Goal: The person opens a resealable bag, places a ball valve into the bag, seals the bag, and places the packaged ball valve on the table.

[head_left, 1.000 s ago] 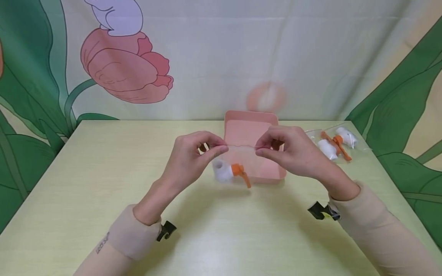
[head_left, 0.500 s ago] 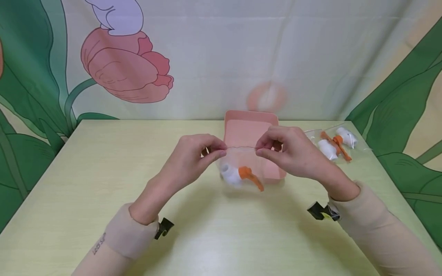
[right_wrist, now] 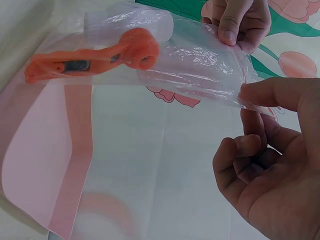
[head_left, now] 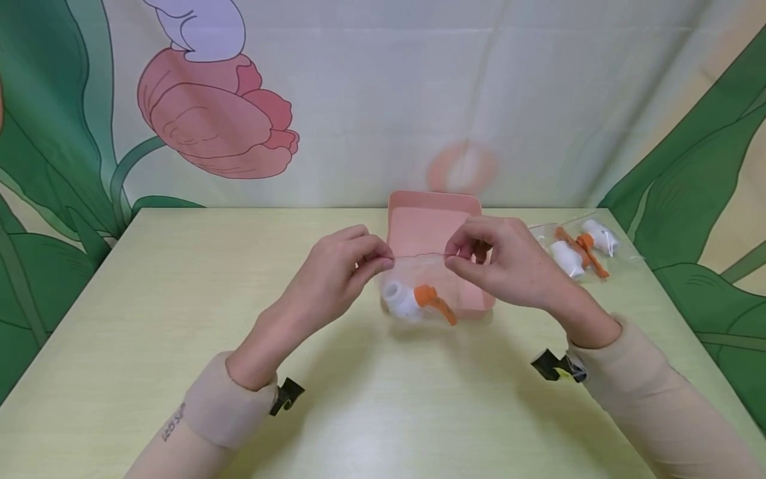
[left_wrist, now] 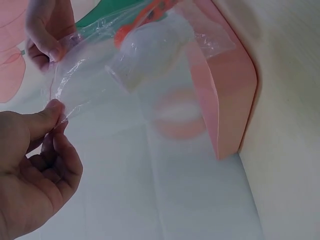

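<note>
Between both hands hangs a clear zip bag [head_left: 426, 269], its top edge stretched across. My left hand [head_left: 335, 269] pinches one end of that edge between thumb and fingers, and my right hand [head_left: 503, 259] pinches the other. Inside the bag lie a white rounded bottle-like piece [head_left: 399, 299] with a round opening and an orange handle-like piece [head_left: 435, 303]. The right wrist view shows the orange piece [right_wrist: 95, 55] is long, with a round knob at one end and dark slots. Behind the bag stands an open pink box [head_left: 433, 223], partly hidden by the bag and right hand.
At the table's back right lies another clear bag [head_left: 586, 246] with white and orange pieces in it. The pale wooden table [head_left: 383, 399] ends at a printed curtain [head_left: 359, 100] along the back.
The bag's contents, swinging with blur at first, have shifted a little right and now hang steadier. My left hand has moved slightly; its fingers sit a bit differently on the edge.
</note>
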Motion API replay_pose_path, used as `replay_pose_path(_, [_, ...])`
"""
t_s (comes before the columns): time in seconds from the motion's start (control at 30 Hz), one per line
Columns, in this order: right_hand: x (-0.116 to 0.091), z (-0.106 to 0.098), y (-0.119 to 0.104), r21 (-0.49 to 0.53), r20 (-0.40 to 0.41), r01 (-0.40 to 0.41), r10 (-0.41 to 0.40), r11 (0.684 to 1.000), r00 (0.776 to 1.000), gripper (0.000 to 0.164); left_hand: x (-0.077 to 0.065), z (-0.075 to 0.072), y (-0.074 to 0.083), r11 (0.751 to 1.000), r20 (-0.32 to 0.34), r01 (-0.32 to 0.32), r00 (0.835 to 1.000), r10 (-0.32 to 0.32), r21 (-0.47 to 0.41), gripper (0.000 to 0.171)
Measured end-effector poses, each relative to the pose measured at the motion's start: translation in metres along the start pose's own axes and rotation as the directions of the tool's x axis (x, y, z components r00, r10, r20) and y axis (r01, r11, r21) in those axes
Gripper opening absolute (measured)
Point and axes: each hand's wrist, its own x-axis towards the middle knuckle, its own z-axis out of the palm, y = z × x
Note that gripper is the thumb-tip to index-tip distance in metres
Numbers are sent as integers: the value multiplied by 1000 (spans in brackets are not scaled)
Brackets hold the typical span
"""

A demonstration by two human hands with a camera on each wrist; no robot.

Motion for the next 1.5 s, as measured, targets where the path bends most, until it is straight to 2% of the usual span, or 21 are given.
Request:
replay_pose_path(0.13, [1, 1, 0, -3, 7, -9, 9, 1000, 1000, 11, 1, 0, 3, 999, -15, -32, 999, 33, 35, 4])
replay_pose_path(0.33, [1, 3, 1, 10, 17, 12, -12, 1000, 1000, 9, 1, 0, 4, 998, -30, -52, 998, 53, 31, 4])
replay_pose_path(0.63, [4, 7, -1, 4, 49, 67, -67, 998, 997, 9, 1, 1, 2, 998, -18, -54, 998, 54, 29, 4])
replay_pose_path(1.1, [5, 8, -4, -13, 92, 71, -69, 997, 993, 15, 1, 1, 3, 1000, -7, -25, 1000, 25, -2, 6])
replay_pose_path(1.5, [7, 12, -5, 4, 58, 142, -142, 990, 988, 10, 2, 2, 5, 999, 3, -31, 1000, 31, -18, 10])
